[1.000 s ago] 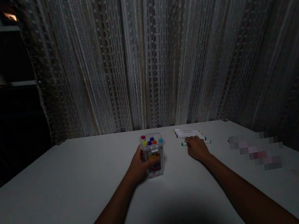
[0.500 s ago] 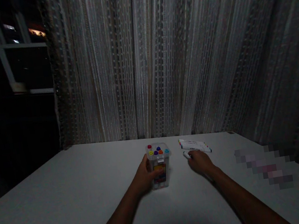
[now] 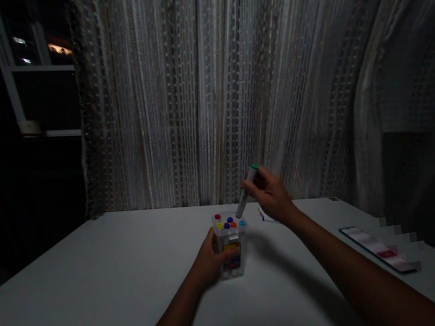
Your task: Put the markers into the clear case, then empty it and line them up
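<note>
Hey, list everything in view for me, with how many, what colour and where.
Box: 1, clear, with a colourful label, standing mid-table
Markers in the box: 6 caps visible; red, yellow, blue, purple, orange, light blue
Green-capped marker: 1, pale barrel, tilted, lower end at the box's top
Loose markers: count hidden, coloured ends, on the table behind the right hand
Phone, apparently: 1, pale with red, table's right side, partly pixelated
Table: 1, white, below everything
Curtain: panel count unclear, grey patterned, behind the table
Window: 1, pale frame, upper left
Left hand: 1, bare, around the box
Right hand: 1, bare, holding the green-capped marker
</note>
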Action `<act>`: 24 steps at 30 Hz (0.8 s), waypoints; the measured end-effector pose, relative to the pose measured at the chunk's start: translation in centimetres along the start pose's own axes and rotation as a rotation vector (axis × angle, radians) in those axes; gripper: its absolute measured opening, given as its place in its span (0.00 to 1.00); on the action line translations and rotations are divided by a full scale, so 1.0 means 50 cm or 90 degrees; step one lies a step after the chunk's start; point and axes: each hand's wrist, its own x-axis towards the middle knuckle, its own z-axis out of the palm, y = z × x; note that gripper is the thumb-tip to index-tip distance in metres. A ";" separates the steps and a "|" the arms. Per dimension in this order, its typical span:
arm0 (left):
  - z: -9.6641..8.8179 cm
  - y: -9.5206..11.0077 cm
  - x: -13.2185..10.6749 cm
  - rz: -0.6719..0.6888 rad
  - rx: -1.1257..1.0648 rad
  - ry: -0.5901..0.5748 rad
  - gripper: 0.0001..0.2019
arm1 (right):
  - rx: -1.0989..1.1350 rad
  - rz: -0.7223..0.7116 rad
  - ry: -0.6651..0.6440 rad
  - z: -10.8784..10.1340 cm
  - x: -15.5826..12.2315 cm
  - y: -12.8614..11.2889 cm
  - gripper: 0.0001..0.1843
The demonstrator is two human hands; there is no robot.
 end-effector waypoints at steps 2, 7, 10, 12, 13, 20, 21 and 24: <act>0.001 0.001 -0.002 0.007 -0.005 -0.002 0.30 | 0.021 0.035 -0.064 0.025 -0.006 0.007 0.06; 0.004 0.006 -0.007 -0.005 -0.042 -0.018 0.30 | 0.062 0.115 -0.181 0.055 -0.013 0.021 0.07; 0.004 0.008 -0.007 0.009 -0.021 -0.009 0.29 | -0.008 0.130 -0.231 0.056 -0.014 0.025 0.08; 0.004 0.008 -0.006 0.008 -0.016 -0.008 0.28 | -0.056 0.134 -0.253 0.055 -0.015 0.030 0.07; 0.003 0.008 -0.006 0.004 -0.021 -0.010 0.29 | -0.076 0.134 -0.259 0.055 -0.015 0.032 0.06; 0.001 0.007 -0.002 0.024 -0.033 -0.017 0.32 | -0.197 0.125 -0.307 0.053 -0.023 0.036 0.02; 0.000 0.006 -0.002 0.027 -0.031 -0.018 0.32 | -0.209 0.122 -0.315 0.052 -0.024 0.033 0.03; -0.001 0.003 0.000 0.027 -0.023 -0.012 0.32 | -0.229 0.114 -0.328 0.051 -0.027 0.024 0.04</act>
